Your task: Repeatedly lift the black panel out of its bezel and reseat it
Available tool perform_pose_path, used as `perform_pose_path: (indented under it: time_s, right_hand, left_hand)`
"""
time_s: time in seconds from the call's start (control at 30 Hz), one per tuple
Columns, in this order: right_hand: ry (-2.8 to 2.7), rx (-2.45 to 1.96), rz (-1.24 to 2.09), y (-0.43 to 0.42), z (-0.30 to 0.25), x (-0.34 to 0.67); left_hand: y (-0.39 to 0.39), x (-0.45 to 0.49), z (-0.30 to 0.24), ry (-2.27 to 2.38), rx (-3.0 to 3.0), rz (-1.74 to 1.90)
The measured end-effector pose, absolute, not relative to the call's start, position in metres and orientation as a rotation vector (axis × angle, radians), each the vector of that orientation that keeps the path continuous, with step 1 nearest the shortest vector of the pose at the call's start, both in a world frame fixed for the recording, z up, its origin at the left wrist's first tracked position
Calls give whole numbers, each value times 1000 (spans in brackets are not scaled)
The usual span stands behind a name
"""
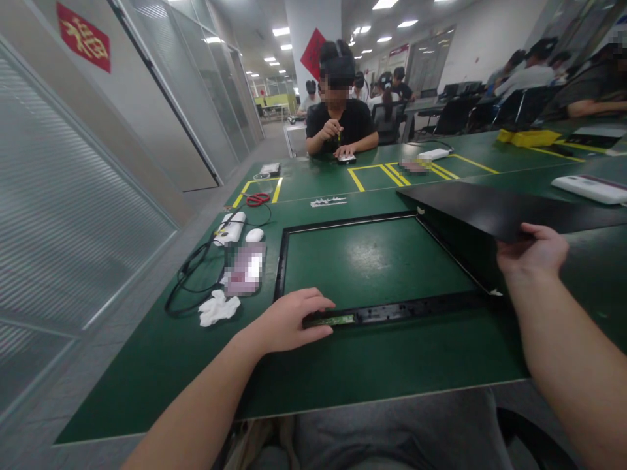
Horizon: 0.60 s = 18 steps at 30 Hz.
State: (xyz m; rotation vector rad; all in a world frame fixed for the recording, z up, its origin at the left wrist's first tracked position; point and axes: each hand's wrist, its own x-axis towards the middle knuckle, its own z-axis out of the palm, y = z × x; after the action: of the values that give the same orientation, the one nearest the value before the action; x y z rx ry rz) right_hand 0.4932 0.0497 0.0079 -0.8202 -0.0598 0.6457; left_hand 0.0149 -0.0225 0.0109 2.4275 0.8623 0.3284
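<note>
On the green table [147, 352], the left hand [289, 321] lies flat on the near-left corner of the black frame [392, 310]. The right hand [531, 253] grips a black panel [490, 205] tilted over the frame's right side. Glass partitions [73, 215] stand left of the frame.

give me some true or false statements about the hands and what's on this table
1. The left hand rests on the black frame. True.
2. The right hand is empty. False: it grips a black panel.
3. The panel lies flat inside the frame. False: it is raised and tilted over the frame's right side.
4. Red scissors lie on the green table. True.
</note>
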Motion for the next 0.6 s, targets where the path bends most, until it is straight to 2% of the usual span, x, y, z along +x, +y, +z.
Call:
perform_pose_path:
  time_s: [0.1, 0.2, 0.4, 0.5, 0.6]
  right_hand:
    - [-135, -787, 661, 42, 15, 483]
    - [-217, -711, 695, 35, 21, 475]
    - [-368, -601, 796, 26, 24, 474]
    - [-399, -641, 870, 22, 23, 469]
    - [-424, -728, 894, 19, 22, 462]
  left_hand:
    - [-22, 13, 8, 953, 2334, 456]
    - [-17, 11, 3, 1090, 2128, 754]
    - [3, 4, 10, 1230, 1052, 1329]
    - [8, -2, 24, 1163, 652, 1400]
    - [8, -7, 35, 1062, 514, 1380]
